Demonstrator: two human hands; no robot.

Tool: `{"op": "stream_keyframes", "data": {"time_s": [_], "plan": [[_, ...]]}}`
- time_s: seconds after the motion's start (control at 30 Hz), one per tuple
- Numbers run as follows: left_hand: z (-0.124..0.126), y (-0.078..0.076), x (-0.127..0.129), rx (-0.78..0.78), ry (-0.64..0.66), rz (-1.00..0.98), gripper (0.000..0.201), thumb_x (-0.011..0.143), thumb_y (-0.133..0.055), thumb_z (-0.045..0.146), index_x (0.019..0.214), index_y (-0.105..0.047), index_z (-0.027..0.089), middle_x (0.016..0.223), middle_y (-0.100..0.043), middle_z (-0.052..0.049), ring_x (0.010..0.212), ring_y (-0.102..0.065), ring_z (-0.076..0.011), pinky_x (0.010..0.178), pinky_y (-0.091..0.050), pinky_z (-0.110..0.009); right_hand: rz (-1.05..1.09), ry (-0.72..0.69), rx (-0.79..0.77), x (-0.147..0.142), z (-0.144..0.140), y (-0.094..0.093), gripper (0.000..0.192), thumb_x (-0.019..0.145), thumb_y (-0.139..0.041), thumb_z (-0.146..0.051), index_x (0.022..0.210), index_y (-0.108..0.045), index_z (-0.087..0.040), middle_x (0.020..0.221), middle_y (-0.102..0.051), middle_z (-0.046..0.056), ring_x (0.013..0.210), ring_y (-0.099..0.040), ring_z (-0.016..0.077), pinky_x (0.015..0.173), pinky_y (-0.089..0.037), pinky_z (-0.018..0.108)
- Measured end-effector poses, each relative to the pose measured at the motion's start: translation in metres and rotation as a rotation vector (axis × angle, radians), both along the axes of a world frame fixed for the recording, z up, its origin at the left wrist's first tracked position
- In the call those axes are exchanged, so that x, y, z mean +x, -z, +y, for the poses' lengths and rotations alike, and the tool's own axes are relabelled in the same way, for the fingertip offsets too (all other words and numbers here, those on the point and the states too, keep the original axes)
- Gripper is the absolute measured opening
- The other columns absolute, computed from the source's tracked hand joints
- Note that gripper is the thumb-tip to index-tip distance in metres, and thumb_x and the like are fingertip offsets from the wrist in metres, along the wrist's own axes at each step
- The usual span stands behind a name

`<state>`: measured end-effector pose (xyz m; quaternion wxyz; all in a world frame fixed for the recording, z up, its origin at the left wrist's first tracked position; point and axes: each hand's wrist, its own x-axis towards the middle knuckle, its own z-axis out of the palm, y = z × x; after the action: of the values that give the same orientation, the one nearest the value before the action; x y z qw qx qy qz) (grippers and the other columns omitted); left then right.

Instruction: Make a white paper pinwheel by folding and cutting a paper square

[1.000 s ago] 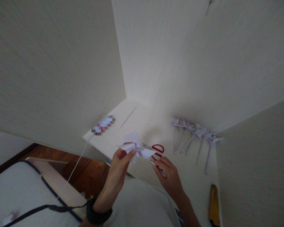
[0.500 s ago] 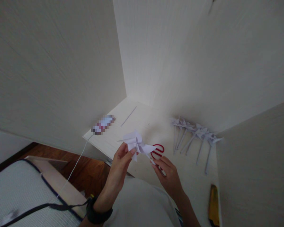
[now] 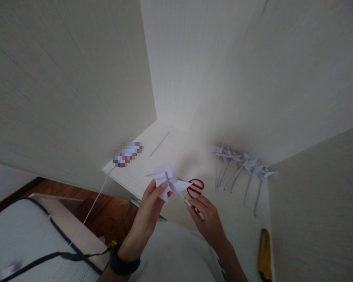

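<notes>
A white folded-paper pinwheel (image 3: 161,172) is pinched between the thumb and fingers of my left hand (image 3: 148,203), raised over the white desktop. My right hand (image 3: 206,215), just to the right, has its fingers closed around a slender white stick (image 3: 187,202). Its tip points up toward the underside of the pinwheel; whether it joins the pinwheel's own stem I cannot tell. Just beyond my right fingers lie red-handled scissors (image 3: 195,187), their blades partly hidden behind the pinwheel.
Several finished paper pinwheels (image 3: 244,162) lie in a row by the back wall. A thin white stick (image 3: 159,143) rests farther left, near a blurred-out device (image 3: 128,154) with a white cable (image 3: 94,207). A yellow tool (image 3: 265,254) lies at the right edge. Walls enclose the desk.
The pinwheel and my left hand have shifted slightly left. My right hand has moved a little left too, with the stick still in its fingers.
</notes>
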<state>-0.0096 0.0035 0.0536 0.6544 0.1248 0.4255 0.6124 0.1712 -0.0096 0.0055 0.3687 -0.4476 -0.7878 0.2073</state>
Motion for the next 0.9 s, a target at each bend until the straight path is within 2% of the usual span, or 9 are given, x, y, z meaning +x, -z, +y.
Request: {"op": "stream_keyframes", "data": {"time_s": [0.2,0.43,0.7,0.9], "plan": [[0.0015,-0.0044,-0.0007,-0.018,-0.011,-0.074,0.020,0.069,-0.082,0.023,0.086,-0.074,0.018,0.088,-0.075,-0.001,0.076,-0.065,-0.0120,0.072,-0.050,-0.023,-0.008,-0.009,-0.016,-0.0024,-0.0005,0.0001,0.020,0.096,-0.052,-0.020,0.088,-0.070,-0.015,0.074,-0.066,0.008,0.069,-0.061,0.0206,0.063,-0.053,0.031],[-0.0003,-0.0025,-0.0018,-0.056,-0.040,-0.096,0.019,0.060,-0.088,0.019,0.072,-0.073,0.016,0.076,-0.073,0.001,0.068,-0.065,-0.0101,0.065,-0.050,-0.020,-0.007,-0.015,-0.013,-0.0013,-0.0010,0.0017,0.019,0.096,-0.053,-0.020,0.091,-0.070,-0.016,0.076,-0.067,0.008,0.071,-0.062,0.0203,0.063,-0.053,0.030],[0.0012,-0.0020,-0.0028,-0.072,-0.046,-0.091,0.022,0.057,-0.090,0.020,0.070,-0.072,0.016,0.071,-0.074,0.001,0.060,-0.064,-0.0091,0.059,-0.052,-0.019,0.010,-0.015,-0.007,-0.0020,-0.0012,0.0036,0.016,0.095,-0.053,-0.019,0.089,-0.068,-0.017,0.076,-0.066,0.007,0.069,-0.061,0.0193,0.063,-0.052,0.028],[0.0012,-0.0045,-0.0027,-0.078,-0.071,-0.073,0.024,0.055,-0.091,0.020,0.070,-0.073,0.016,0.073,-0.075,0.001,0.062,-0.065,-0.0090,0.062,-0.052,-0.019,0.003,-0.032,0.001,-0.0021,-0.0007,0.0002,0.015,0.095,-0.054,-0.020,0.090,-0.067,-0.017,0.075,-0.065,0.005,0.069,-0.061,0.0194,0.064,-0.051,0.029]]}}
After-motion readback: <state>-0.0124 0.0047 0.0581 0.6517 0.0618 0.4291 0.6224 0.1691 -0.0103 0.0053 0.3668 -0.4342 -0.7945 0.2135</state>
